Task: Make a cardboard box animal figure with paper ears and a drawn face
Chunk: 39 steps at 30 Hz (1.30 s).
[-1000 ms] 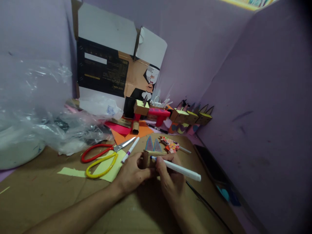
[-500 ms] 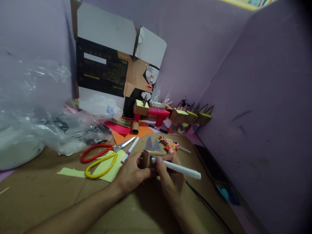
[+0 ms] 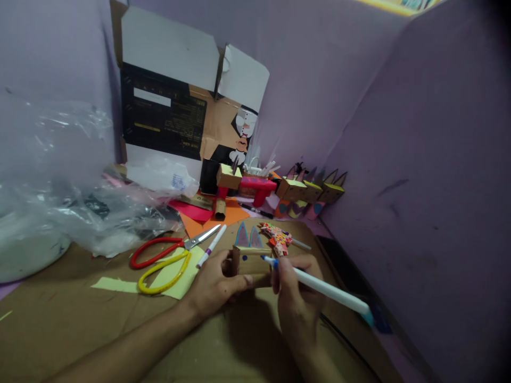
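A small cardboard box [image 3: 254, 266] with two pointed, blue-edged paper ears [image 3: 242, 235] is gripped at its left side by my left hand [image 3: 217, 287]. One blue dot [image 3: 245, 258] shows on the left of its front face. In my right hand [image 3: 297, 298] is a white marker [image 3: 331, 290] with a blue tip end, which meets the right part of that face, by another blue mark. Just behind the box lies a colourful patterned piece [image 3: 277, 238]. Left of my left hand are a white marker with a purple band [image 3: 212, 246] and scissors with red and yellow handles [image 3: 183, 246].
Light green paper [image 3: 175, 279] lies under the scissors. Clear plastic bags [image 3: 72, 175] heap at the left. An opened printed carton [image 3: 167, 111] stands against the wall behind. Several finished-looking cardboard heads with ears [image 3: 293, 189] line the back right. A dark cable [image 3: 347, 340] runs at lower right.
My right hand has moved the marker from the left of the box's face to its right side. A blue dot is now visible on the left. My left hand stays on the box.
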Each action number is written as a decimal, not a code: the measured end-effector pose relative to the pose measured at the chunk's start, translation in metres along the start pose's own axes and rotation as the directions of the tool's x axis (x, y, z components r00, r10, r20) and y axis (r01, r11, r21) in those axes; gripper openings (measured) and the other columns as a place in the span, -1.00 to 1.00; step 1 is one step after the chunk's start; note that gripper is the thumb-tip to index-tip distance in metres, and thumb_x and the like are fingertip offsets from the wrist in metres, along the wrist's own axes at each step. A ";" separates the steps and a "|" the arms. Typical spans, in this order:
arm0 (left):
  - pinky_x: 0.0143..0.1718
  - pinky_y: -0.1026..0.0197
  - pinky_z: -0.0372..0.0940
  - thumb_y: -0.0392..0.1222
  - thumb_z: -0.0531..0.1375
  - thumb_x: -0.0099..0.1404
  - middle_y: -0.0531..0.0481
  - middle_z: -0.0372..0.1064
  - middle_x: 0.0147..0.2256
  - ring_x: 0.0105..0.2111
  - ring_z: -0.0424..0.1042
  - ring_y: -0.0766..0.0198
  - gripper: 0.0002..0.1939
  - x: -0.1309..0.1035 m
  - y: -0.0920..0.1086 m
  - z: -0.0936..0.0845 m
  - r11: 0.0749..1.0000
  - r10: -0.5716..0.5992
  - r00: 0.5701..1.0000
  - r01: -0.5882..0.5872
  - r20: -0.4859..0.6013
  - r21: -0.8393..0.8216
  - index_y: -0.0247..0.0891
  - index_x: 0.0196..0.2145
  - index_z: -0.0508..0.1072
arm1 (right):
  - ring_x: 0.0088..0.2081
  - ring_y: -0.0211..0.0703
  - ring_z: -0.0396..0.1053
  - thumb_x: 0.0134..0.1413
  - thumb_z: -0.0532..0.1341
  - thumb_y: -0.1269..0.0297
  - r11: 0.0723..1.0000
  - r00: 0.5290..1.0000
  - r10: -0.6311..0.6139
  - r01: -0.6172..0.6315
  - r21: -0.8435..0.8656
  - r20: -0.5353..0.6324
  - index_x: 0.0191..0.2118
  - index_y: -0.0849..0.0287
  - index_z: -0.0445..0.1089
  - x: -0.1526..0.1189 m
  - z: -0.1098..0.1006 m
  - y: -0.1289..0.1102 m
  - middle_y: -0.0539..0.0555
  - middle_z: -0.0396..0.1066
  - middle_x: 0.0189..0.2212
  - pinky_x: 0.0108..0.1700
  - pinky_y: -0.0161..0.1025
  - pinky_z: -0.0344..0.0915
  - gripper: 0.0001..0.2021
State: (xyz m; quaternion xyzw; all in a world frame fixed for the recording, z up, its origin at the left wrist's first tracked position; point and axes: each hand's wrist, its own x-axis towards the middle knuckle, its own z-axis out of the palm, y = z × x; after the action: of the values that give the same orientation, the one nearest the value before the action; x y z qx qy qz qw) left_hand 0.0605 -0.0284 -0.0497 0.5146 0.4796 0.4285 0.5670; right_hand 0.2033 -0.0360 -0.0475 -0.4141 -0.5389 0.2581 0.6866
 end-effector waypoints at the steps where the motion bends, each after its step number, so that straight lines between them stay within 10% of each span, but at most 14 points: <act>1: -0.48 0.23 0.30 -0.14 0.29 -0.03 -0.15 0.48 -0.27 -0.34 0.44 0.12 -0.45 0.000 0.001 0.000 1.000 -0.016 1.000 0.017 0.014 -0.024 -0.36 -0.07 0.34 | -0.64 -0.34 0.13 0.13 0.19 0.20 1.000 0.998 0.001 0.001 0.030 -0.057 -0.47 0.13 0.22 0.002 -0.003 -0.002 -0.15 0.20 -0.66 -0.59 -0.38 0.10 -0.79; 10: -0.66 0.32 0.26 -0.08 0.30 -0.04 -0.11 0.46 -0.31 -0.57 0.34 0.34 -0.37 0.004 -0.001 -0.003 0.995 -0.072 0.997 0.072 0.002 -0.067 -0.36 -0.01 0.31 | -0.69 -0.39 0.13 0.06 0.24 0.12 0.989 0.971 0.129 -0.110 0.102 -0.203 -0.42 0.15 0.27 0.030 -0.028 -0.003 -0.16 0.23 -0.68 -0.69 -0.46 0.05 -0.78; 18: -0.68 0.32 0.28 -0.08 0.30 -0.03 -0.10 0.45 -0.37 -0.63 0.34 0.37 -0.29 0.008 -0.005 -0.007 0.993 -0.085 0.996 0.086 0.012 -0.078 -0.39 0.06 0.25 | -0.56 -0.29 0.29 0.15 0.16 0.10 0.990 0.991 0.125 -0.128 0.061 0.041 -0.16 0.15 0.41 0.024 -0.024 0.009 0.00 0.41 -0.51 -0.54 -0.35 0.24 -0.74; 27: -0.69 0.31 0.27 -0.11 0.30 -0.05 -0.05 0.44 -0.46 -0.66 0.32 0.36 -0.31 0.008 -0.007 -0.006 0.995 -0.076 0.997 0.076 0.001 -0.068 -0.39 0.04 0.26 | -0.60 -0.28 0.22 0.07 0.17 -0.04 0.979 0.982 0.182 -0.185 0.082 0.043 -0.28 0.21 0.49 0.022 -0.024 0.018 -0.05 0.28 -0.65 -0.56 -0.32 0.16 -0.62; 39: -0.68 0.32 0.27 -0.05 0.30 -0.04 -0.11 0.47 -0.37 -0.62 0.34 0.34 -0.35 0.006 -0.006 -0.005 0.996 -0.078 0.997 0.078 0.014 -0.038 -0.39 -0.01 0.32 | -0.57 -0.27 0.25 -0.03 0.25 0.27 0.996 0.993 0.068 -0.062 -0.066 0.097 -0.37 0.17 0.39 0.019 -0.023 0.013 -0.04 0.34 -0.58 -0.53 -0.34 0.19 -0.90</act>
State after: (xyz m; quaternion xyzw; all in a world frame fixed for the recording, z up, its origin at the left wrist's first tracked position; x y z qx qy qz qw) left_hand 0.0561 -0.0225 -0.0562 0.4871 0.4875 0.4119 0.5961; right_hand 0.2316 -0.0206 -0.0500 -0.4396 -0.5663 0.2833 0.6370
